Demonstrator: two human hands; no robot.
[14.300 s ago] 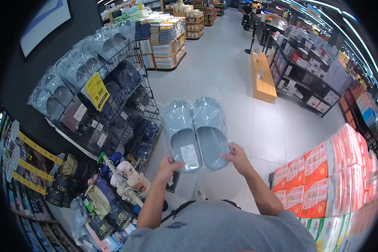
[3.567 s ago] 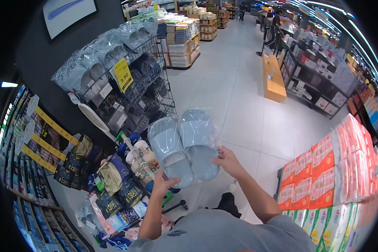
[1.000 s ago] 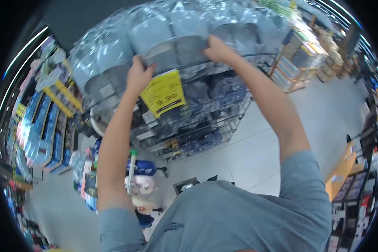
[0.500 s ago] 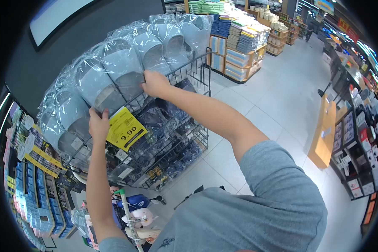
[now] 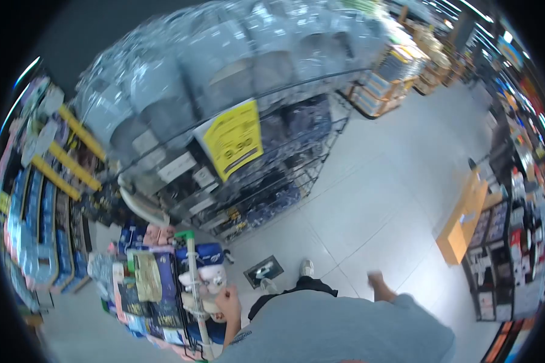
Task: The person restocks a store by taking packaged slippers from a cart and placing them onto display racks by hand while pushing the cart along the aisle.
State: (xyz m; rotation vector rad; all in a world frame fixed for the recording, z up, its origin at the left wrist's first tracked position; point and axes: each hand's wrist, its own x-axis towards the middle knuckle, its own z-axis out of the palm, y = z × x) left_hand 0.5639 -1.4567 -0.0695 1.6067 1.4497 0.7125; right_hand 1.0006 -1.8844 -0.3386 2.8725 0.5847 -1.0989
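My left hand (image 5: 229, 304) is lowered beside the shopping cart's pale handle bar (image 5: 195, 284), close to a white and pink item that looks like plush slippers (image 5: 212, 279). Blur hides whether its fingers are curled around anything. My right hand (image 5: 378, 285) hangs low at my other side over the floor, smeared by motion, with nothing visible in it. In front of me, light-blue slippers (image 5: 221, 45) in clear plastic bags fill the top of a black wire rack. A yellow price sign (image 5: 233, 139) reading 9.90 hangs on its front, and neither hand touches the rack.
Packaged goods (image 5: 142, 284) fill the cart at lower left. Shelves of blue packs (image 5: 42, 230) stand farther left. A wooden bench (image 5: 460, 221) and stocked shelves (image 5: 496, 254) are on the right. Tiled floor (image 5: 357, 199) lies between. A dark framed panel (image 5: 263, 270) is near my feet.
Both hands have left the bagged slippers and the rack's top edge. The left came down beside the cart handle, the right down to my side. The view has shifted, showing more of the cart.
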